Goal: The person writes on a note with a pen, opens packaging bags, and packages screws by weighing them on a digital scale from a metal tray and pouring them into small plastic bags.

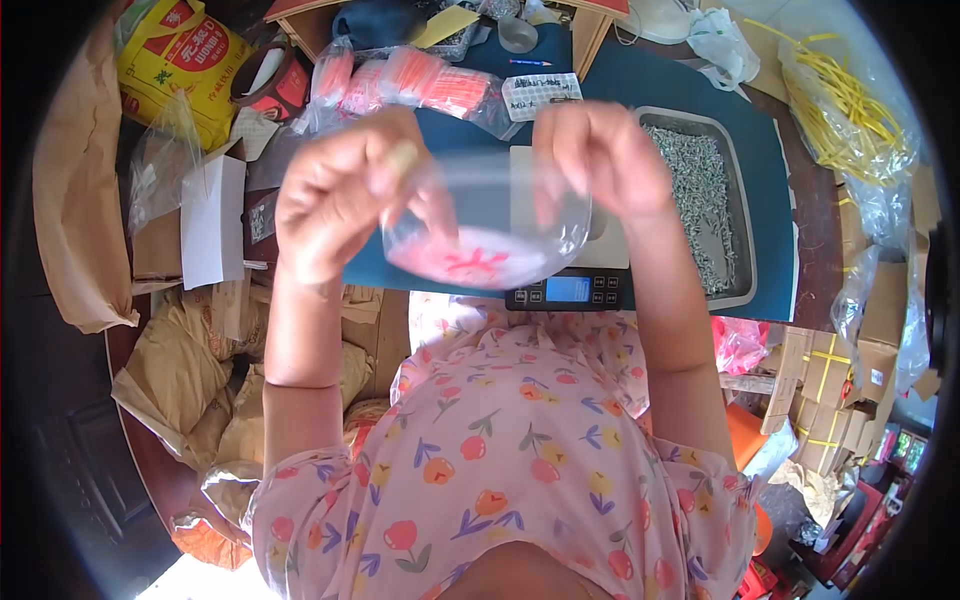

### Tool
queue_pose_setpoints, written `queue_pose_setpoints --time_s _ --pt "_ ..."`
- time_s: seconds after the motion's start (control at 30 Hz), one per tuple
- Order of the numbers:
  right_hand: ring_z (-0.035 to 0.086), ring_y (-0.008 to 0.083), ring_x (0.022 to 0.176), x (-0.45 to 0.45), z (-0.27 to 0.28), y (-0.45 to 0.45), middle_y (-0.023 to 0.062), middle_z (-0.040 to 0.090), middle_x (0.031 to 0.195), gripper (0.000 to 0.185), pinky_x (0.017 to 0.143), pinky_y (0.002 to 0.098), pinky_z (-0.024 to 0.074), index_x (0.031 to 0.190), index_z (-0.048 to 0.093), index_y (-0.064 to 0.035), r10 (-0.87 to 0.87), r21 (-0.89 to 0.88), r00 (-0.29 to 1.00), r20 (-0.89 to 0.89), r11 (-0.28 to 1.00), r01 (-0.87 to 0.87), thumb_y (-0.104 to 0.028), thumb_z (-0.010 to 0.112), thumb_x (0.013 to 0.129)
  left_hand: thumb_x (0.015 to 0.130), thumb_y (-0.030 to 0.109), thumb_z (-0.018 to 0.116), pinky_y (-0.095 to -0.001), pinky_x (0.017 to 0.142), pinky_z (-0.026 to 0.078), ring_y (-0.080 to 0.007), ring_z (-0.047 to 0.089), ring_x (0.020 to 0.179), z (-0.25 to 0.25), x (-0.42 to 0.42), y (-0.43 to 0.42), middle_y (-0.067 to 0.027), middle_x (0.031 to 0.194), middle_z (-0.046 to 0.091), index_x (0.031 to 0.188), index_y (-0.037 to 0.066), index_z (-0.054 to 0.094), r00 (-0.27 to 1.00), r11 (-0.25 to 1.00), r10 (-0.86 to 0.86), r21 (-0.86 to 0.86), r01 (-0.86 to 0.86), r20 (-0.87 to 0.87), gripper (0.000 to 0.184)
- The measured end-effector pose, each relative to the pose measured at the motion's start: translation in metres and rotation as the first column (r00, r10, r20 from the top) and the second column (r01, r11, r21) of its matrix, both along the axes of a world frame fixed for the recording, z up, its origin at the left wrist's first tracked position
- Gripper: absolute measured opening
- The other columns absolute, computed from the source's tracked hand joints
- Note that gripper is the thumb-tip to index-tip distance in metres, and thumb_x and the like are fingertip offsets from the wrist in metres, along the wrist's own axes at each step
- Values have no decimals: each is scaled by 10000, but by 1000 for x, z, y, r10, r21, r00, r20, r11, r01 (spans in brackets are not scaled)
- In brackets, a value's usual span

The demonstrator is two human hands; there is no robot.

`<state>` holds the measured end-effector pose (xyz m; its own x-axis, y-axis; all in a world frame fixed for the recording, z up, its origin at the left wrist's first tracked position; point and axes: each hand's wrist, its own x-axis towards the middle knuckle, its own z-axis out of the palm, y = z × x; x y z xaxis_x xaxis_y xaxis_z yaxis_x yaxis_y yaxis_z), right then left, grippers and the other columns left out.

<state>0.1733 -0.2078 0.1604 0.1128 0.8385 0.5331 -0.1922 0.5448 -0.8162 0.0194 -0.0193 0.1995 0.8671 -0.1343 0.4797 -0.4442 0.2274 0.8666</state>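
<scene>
Both of my hands hold a clear plastic bag (485, 235) up over the table's front part. My left hand (350, 190) pinches its left upper edge, fingers bent, slightly blurred. On the right side, my right hand (610, 160) has its fingers closed at the bag's upper right corner. Red and pink pieces (470, 262) show in the bottom of the bag; their exact shape is blurred. Partly behind the bag is a digital scale (568, 290) with a lit blue display. Right of my right hand stands a grey tray (740, 220) full of small metal screws (700, 190).
Clear bags of pink-red pieces (425, 82) lie at the back of the blue mat (770, 190), beside a white label sheet (540, 95). A yellow bag (185, 70) and a white box (212, 220) stand left. Yellow strips in plastic (840, 100) are at the right.
</scene>
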Motion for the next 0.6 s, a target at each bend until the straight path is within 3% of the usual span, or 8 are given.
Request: queue_pose_setpoints --time_s 0.07,0.13,0.17,0.3,0.37,0.43,0.5,0.6 --pt "642 299 806 12 -21 15 155 602 905 552 792 404 501 897 563 -23 134 66 959 -250 990 -122 -517 323 950 951 148 440 -250 585 448 -142 551 739 -4 13 -4 -78 782 544 831 -35 555 998 992 20 -122 -13 57 247" --pt "579 355 1027 -21 -31 25 211 557 1147 675 931 455 437 1204 497 -8 32 -26 664 -747 997 -78 -587 291 926 955 127 439 -214 538 439 -151 554 721 4 18 -8 -90 836 554 881 -49 552 987 973 157 -176 -149 32 222" --pt "488 350 1176 -28 -33 23 210 451 1326 736 987 470 393 1380 337 -22 -49 -105 711 -702 994 -35 -595 304 919 953 139 472 -206 546 433 -135 547 682 10 20 -11 -75 836 560 884 -44 564 971 956 239 -169 -240 -26 216" --pt "491 293 1195 -57 -55 19 184 444 1337 697 976 442 404 1402 258 -9 49 -76 724 -688 987 -139 -517 362 937 917 167 595 -202 583 430 -97 518 586 10 33 8 -11 787 565 838 -21 604 774 774 625 -52 -631 -101 203" --pt "544 277 1138 -63 -57 15 190 477 1294 668 907 414 469 1400 246 -6 -115 -259 876 -469 966 -12 -469 399 943 897 167 626 -189 583 417 -75 501 593 3 41 21 12 755 560 798 -16 613 646 630 755 152 -762 111 209" --pt "604 253 1007 -59 -78 10 194 523 1211 586 780 362 512 1357 312 -4 126 -77 630 -766 955 -285 -406 428 946 889 154 638 -171 571 375 -36 466 608 -9 52 42 17 731 558 747 -22 604 412 269 687 316 -910 599 228" --pt "645 231 776 -58 -68 9 213 579 1066 460 578 313 524 1256 428 -16 439 337 142 -887 827 -450 -357 438 948 893 157 631 -172 564 367 -28 466 614 -18 50 49 15 715 557 715 -7 598 560 481 723 287 -829 406 245" --pt "638 252 783 -61 -71 9 209 590 1039 512 587 325 523 1278 435 -47 430 289 297 -852 862 -417 -430 438 939 908 209 617 -182 528 360 -28 473 590 -21 43 42 31 620 529 656 33 590 681 652 729 239 -719 60 308"
